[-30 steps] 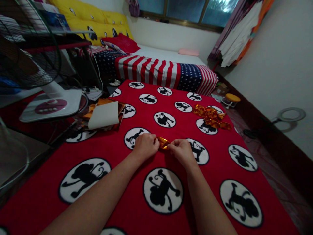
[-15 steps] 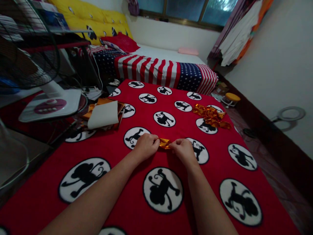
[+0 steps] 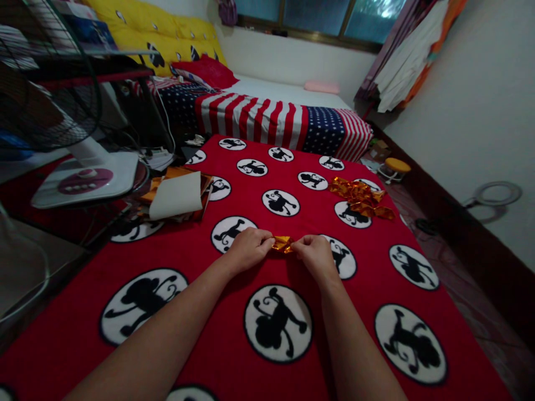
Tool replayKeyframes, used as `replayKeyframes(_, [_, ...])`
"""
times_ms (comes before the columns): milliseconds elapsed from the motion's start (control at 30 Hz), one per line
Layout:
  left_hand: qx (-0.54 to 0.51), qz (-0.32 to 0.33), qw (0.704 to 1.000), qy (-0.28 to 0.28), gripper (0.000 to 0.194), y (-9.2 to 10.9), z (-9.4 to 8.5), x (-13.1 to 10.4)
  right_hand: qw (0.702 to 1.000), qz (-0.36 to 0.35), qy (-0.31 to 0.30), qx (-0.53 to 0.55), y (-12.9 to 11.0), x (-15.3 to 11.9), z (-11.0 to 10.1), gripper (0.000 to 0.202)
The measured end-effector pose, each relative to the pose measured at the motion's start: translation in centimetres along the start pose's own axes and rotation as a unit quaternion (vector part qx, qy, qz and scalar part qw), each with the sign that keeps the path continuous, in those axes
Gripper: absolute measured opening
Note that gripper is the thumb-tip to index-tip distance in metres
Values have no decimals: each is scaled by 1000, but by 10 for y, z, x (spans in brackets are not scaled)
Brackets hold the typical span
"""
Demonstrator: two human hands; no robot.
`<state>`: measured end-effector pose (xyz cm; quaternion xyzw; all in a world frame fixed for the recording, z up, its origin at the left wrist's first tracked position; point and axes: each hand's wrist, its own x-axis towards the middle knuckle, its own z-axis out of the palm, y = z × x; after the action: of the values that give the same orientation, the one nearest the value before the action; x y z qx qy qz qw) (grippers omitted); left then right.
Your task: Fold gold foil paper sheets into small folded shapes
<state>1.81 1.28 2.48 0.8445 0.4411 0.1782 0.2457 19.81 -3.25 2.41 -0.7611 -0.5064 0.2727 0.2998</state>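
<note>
Between my hands, just above or on the red cloth with monkey prints, is a small piece of folded gold foil paper. My left hand pinches its left end between thumb and finger. The right end is pinched by my right hand. Only the shiny, creased middle of the foil shows; both ends are hidden by fingertips. Farther off to the right lies a pile of folded gold foil pieces, apart from my hands.
At the left edge of the cloth sits a stack of gold and orange sheets with a pale sheet on top. Left of it stands a fan. A bed is behind, and a yellow stool stands on the floor at right.
My right hand has shifted very slightly to the right, and the foil between my fingers looks a little wider and differently creased. Both hands keep their pinch.
</note>
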Motion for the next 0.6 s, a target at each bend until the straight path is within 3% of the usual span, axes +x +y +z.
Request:
replayKeyframes(133, [-32,5,999,1,33,-1,0,0,1000,2,-2,8,0,0,-1,18])
replayKeyframes(367, [41,-3,999,32,30,2,5,0,999,-14,19,-40,-4,-2,-2,18])
replayKeyframes(600, [130,-90,986,50,33,2,8,0,994,-64,20,-82,-11,-7,1,22])
